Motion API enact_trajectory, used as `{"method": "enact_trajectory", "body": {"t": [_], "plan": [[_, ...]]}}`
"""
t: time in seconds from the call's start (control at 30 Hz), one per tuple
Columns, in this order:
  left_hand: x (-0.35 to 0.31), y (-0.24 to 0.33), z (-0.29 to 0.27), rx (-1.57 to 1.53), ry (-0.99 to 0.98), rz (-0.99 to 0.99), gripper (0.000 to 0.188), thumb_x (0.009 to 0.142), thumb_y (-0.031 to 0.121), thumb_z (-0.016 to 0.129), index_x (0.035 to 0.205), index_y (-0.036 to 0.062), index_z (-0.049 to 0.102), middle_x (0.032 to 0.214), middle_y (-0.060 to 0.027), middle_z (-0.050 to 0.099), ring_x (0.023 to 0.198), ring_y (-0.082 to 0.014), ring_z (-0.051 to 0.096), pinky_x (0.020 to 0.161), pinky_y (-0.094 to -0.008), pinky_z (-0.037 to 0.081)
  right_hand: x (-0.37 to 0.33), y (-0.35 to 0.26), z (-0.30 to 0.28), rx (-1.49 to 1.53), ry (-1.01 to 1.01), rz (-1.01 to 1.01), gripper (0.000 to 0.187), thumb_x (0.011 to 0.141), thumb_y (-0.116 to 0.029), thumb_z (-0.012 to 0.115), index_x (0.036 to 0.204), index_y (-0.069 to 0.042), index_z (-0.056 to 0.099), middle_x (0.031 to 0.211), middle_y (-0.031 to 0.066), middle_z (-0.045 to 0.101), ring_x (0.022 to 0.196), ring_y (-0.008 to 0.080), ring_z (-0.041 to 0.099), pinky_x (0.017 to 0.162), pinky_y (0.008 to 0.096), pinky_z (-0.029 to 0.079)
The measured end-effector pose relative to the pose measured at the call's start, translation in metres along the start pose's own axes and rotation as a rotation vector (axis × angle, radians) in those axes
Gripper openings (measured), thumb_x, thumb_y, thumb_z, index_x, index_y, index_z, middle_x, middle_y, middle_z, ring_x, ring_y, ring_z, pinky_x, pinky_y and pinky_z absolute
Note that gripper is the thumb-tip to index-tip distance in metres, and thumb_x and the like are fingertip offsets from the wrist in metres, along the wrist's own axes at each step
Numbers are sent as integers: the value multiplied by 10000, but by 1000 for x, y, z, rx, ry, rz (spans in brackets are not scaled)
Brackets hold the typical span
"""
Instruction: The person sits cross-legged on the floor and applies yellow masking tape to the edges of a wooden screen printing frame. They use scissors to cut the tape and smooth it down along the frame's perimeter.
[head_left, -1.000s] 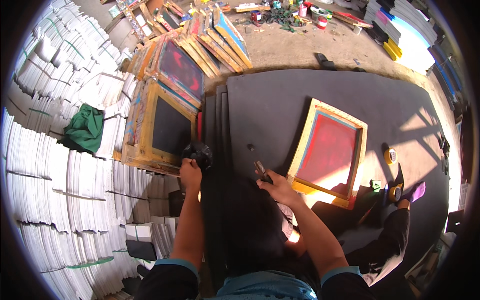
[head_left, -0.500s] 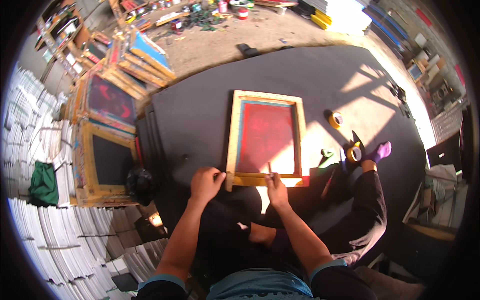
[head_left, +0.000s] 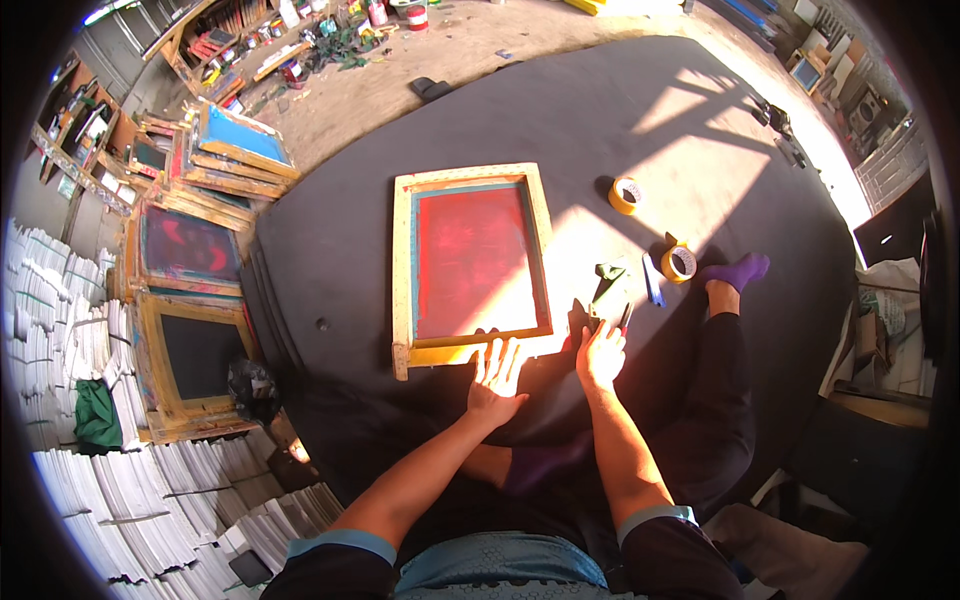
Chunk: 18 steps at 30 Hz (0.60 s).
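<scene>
A wooden screen-printing frame [head_left: 404, 270] with a red-stained mesh [head_left: 470, 260] lies on the dark padded surface before me. My left hand [head_left: 497, 388] rests open on its near rail, fingers spread over the yellow-taped edge. Just right of the frame's near right corner is my right hand [head_left: 601, 357], its fingers curled closed. A thin red-and-dark tool [head_left: 627, 318] shows beside those fingertips; whether it is gripped is hard to see. Beyond this hand lie a crumpled green piece [head_left: 608, 285] and a slim blue object [head_left: 653, 279].
Two rolls of yellow tape [head_left: 626, 196] lie to the right, the nearer beside my purple-socked foot [head_left: 737, 272]. Stacked wooden screens [head_left: 240, 150] lean at the left, with a black plastic bag [head_left: 252, 390] and tall paper stacks [head_left: 110, 520] nearer. Sunlight falls across the dark surface [head_left: 360, 200].
My left hand has moved from the frame's near left corner onto its near rail. My right hand, earlier at that rail holding a thin stick, has moved right beside the thin red-and-dark tool.
</scene>
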<state>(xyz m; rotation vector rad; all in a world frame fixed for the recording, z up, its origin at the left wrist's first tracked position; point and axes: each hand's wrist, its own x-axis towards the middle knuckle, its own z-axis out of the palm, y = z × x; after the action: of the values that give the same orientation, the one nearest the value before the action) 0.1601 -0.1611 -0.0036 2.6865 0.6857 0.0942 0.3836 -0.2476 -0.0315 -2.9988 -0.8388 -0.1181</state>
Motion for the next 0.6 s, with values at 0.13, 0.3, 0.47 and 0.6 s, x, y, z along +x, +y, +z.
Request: {"method": "enact_trajectory", "body": {"t": [0.13, 0.3, 0.47, 0.6], "plan": [[0, 5, 1, -2, -11, -55, 1100, 780, 414, 879, 1622, -11, 313, 1713, -210, 245, 1600, -431, 158, 1278, -625, 173, 1, 5, 8, -39, 30, -56, 507, 1032, -450, 613, 1362, -71, 548, 1158, 133, 596, 1121, 311, 602, 874, 449, 553], [0, 14, -5, 20, -32, -95, 1133, 781, 417, 875, 1640, -6, 269, 1721, -233, 204, 1609, -407, 139, 1288, -587, 186, -9, 2, 11, 65, 30, -62, 524, 1020, -391, 634, 1426, -69, 552, 1216, 155, 602, 1171, 347, 590, 957, 474, 524], [-18, 4, -8, 39, -25, -139, 1110, 787, 379, 865, 1644, 3, 268, 1727, -205, 211, 1610, -377, 155, 1293, -592, 163, -26, -7, -15, 370, 180, -368, 548, 993, -303, 663, 1445, -13, 555, 1397, 220, 597, 1275, 414, 564, 1147, 542, 404], [-26, -1, -14, 106, -56, -147, 1063, 831, 417, 821, 1646, 14, 271, 1733, -203, 199, 1614, -369, 151, 1289, -611, 136, -61, -25, -23, 395, 48, -565, 647, 981, -310, 670, 1533, -28, 482, 1594, 196, 469, 1492, 392, 416, 1199, 576, 343]]}}
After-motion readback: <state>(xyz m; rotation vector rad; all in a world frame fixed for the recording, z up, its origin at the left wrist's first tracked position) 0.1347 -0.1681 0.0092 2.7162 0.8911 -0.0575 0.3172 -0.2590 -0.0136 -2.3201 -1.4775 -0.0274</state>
